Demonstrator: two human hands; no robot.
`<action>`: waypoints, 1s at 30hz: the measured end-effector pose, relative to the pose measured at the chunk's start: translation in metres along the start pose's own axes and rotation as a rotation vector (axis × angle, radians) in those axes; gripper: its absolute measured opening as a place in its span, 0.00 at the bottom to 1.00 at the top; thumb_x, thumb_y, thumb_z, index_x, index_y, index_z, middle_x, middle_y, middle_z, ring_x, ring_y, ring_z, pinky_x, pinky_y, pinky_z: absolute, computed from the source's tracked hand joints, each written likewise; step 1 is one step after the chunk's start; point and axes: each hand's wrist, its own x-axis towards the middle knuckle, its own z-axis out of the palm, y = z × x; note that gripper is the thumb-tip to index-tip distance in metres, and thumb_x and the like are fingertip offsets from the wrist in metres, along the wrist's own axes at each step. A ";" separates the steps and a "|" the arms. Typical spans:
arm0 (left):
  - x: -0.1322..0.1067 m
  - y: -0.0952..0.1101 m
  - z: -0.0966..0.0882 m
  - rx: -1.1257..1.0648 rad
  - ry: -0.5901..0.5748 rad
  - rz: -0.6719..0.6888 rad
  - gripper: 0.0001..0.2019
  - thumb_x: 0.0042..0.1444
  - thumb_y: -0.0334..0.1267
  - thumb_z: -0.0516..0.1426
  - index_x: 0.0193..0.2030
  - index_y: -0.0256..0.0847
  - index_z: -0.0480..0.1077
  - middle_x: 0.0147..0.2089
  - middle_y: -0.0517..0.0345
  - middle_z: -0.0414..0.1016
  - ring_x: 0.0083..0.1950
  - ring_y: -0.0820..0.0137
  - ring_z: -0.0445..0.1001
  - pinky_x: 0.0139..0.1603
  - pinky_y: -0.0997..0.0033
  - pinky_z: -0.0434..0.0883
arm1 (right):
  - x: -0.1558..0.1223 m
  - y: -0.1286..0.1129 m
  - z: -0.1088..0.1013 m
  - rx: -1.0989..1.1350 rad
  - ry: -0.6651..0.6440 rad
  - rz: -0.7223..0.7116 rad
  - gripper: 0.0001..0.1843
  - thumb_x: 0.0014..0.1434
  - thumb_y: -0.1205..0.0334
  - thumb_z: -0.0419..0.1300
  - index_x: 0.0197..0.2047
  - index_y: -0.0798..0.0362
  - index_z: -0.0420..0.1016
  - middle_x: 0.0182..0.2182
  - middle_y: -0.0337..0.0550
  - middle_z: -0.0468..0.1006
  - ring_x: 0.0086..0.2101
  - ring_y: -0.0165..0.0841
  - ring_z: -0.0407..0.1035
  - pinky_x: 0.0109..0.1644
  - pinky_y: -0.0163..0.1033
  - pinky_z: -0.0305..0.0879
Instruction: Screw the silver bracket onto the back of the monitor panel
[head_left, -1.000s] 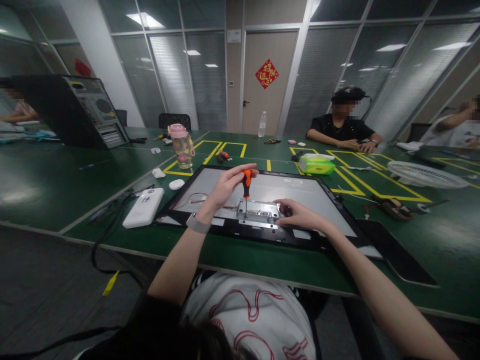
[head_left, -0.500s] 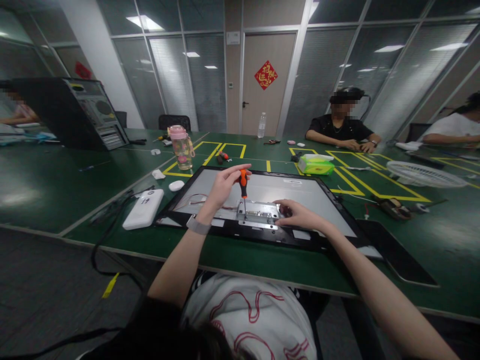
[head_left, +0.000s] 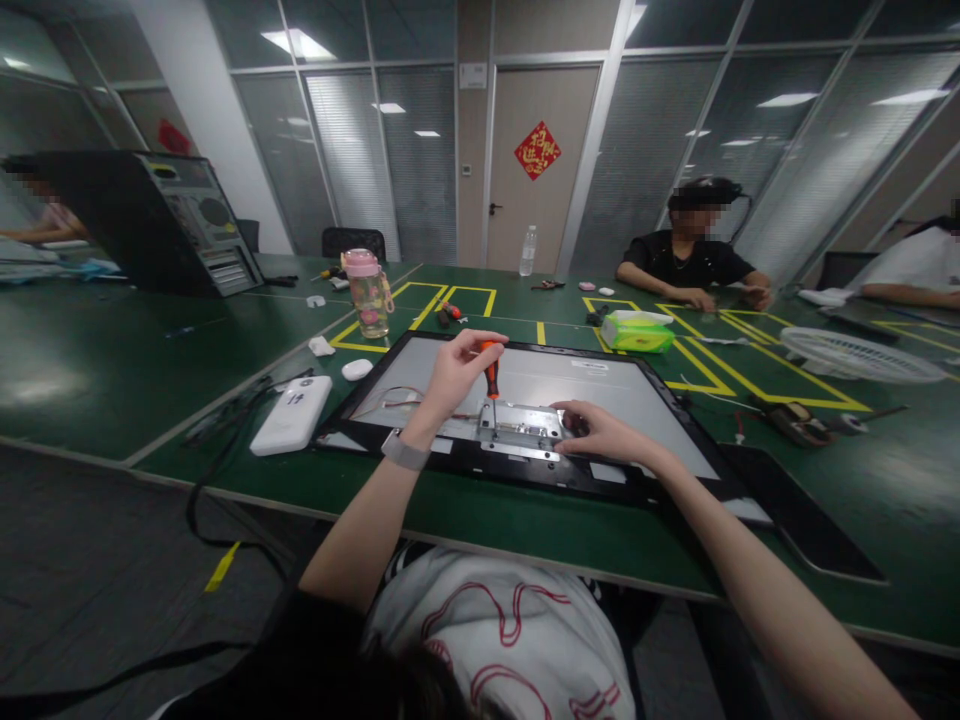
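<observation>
My left hand [head_left: 459,368] is closed around the top of an orange and black screwdriver [head_left: 491,376]. The screwdriver stands nearly upright, its tip down at the left part of a silver metal bracket [head_left: 525,432]. My right hand [head_left: 596,432] grips the bracket's right end, thumb and fingers on either side of it; a dark round part there is partly covered. Under both hands lies a black-framed display panel [head_left: 637,400] with a grey back. Thin wires [head_left: 390,402] run across the panel left of the bracket.
Left of the panel lie a white power bank [head_left: 292,415], a white earphone case [head_left: 357,370] and a pink-lided bottle [head_left: 365,295]. To the right are a black phone-like slab [head_left: 806,515], a green tissue pack [head_left: 637,332] and a white fan grille [head_left: 862,355]. A person [head_left: 690,250] sits opposite.
My left hand has turned over the screwdriver's top, fingers now more curled, and the handle leans slightly differently. My right hand stays on the bracket. The view has shifted a little.
</observation>
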 end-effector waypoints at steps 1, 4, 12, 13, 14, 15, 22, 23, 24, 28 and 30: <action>0.000 0.000 0.000 0.021 0.009 0.014 0.12 0.52 0.42 0.61 0.41 0.40 0.77 0.40 0.55 0.77 0.39 0.70 0.73 0.39 0.71 0.69 | 0.000 0.000 0.000 0.003 0.002 -0.001 0.38 0.48 0.46 0.65 0.58 0.57 0.67 0.37 0.45 0.71 0.38 0.39 0.67 0.42 0.42 0.65; 0.000 0.002 0.000 -0.037 -0.037 0.027 0.12 0.56 0.42 0.58 0.42 0.40 0.77 0.46 0.52 0.77 0.46 0.68 0.73 0.45 0.70 0.70 | 0.000 0.000 0.000 0.013 0.008 0.005 0.37 0.48 0.46 0.66 0.58 0.56 0.67 0.36 0.45 0.71 0.38 0.39 0.67 0.41 0.41 0.65; -0.002 0.006 0.003 0.019 0.004 0.012 0.11 0.51 0.41 0.62 0.39 0.37 0.76 0.31 0.57 0.75 0.33 0.73 0.72 0.36 0.73 0.68 | 0.000 0.000 0.000 0.020 -0.001 0.004 0.36 0.48 0.46 0.66 0.57 0.54 0.68 0.36 0.43 0.71 0.37 0.38 0.67 0.41 0.41 0.65; -0.002 0.006 0.003 0.026 0.009 0.018 0.11 0.50 0.41 0.63 0.38 0.37 0.76 0.31 0.58 0.75 0.33 0.73 0.72 0.35 0.73 0.68 | 0.000 0.001 0.000 0.022 -0.002 0.002 0.36 0.48 0.46 0.66 0.57 0.54 0.68 0.36 0.43 0.71 0.37 0.37 0.67 0.41 0.41 0.65; -0.002 0.006 0.004 0.024 0.005 0.020 0.11 0.50 0.40 0.63 0.39 0.37 0.76 0.32 0.58 0.75 0.33 0.73 0.72 0.36 0.73 0.68 | 0.000 0.001 0.000 0.021 -0.002 0.003 0.36 0.48 0.46 0.66 0.57 0.55 0.68 0.36 0.43 0.71 0.37 0.37 0.67 0.41 0.41 0.65; -0.002 0.006 0.003 0.009 -0.011 0.018 0.11 0.51 0.40 0.62 0.40 0.37 0.75 0.33 0.57 0.75 0.34 0.73 0.72 0.37 0.73 0.69 | 0.000 0.001 0.000 0.019 0.000 0.005 0.36 0.48 0.46 0.66 0.57 0.55 0.68 0.36 0.44 0.71 0.37 0.38 0.67 0.41 0.41 0.65; -0.003 0.004 0.003 -0.034 -0.116 0.021 0.14 0.56 0.42 0.59 0.46 0.39 0.76 0.39 0.54 0.75 0.39 0.71 0.72 0.41 0.72 0.69 | -0.001 0.000 0.000 0.025 0.007 0.017 0.37 0.48 0.46 0.66 0.57 0.55 0.67 0.37 0.45 0.71 0.37 0.38 0.67 0.42 0.42 0.65; -0.003 0.004 0.003 -0.004 -0.110 0.026 0.14 0.55 0.42 0.60 0.46 0.40 0.76 0.39 0.55 0.75 0.38 0.72 0.72 0.41 0.72 0.69 | -0.001 0.000 0.000 0.027 0.006 0.014 0.36 0.48 0.46 0.66 0.57 0.55 0.68 0.37 0.44 0.71 0.37 0.38 0.67 0.41 0.41 0.65; -0.003 0.004 0.003 -0.001 -0.109 0.025 0.14 0.55 0.42 0.60 0.47 0.40 0.75 0.38 0.55 0.75 0.38 0.72 0.72 0.41 0.72 0.69 | -0.001 0.000 0.000 0.027 0.008 0.010 0.36 0.48 0.46 0.66 0.57 0.55 0.68 0.36 0.44 0.71 0.37 0.37 0.67 0.41 0.41 0.65; -0.002 0.002 0.002 -0.107 -0.133 0.000 0.15 0.60 0.42 0.54 0.49 0.39 0.74 0.40 0.52 0.76 0.42 0.69 0.74 0.44 0.69 0.70 | 0.000 0.000 0.001 0.025 0.015 0.009 0.36 0.48 0.47 0.66 0.57 0.54 0.68 0.36 0.43 0.71 0.37 0.37 0.67 0.41 0.41 0.65; -0.002 0.001 0.002 -0.063 -0.114 0.014 0.14 0.58 0.42 0.57 0.47 0.39 0.75 0.41 0.52 0.76 0.43 0.69 0.73 0.44 0.69 0.69 | 0.000 0.000 0.000 0.022 0.013 0.006 0.35 0.48 0.47 0.66 0.57 0.55 0.68 0.36 0.44 0.71 0.37 0.38 0.67 0.41 0.41 0.65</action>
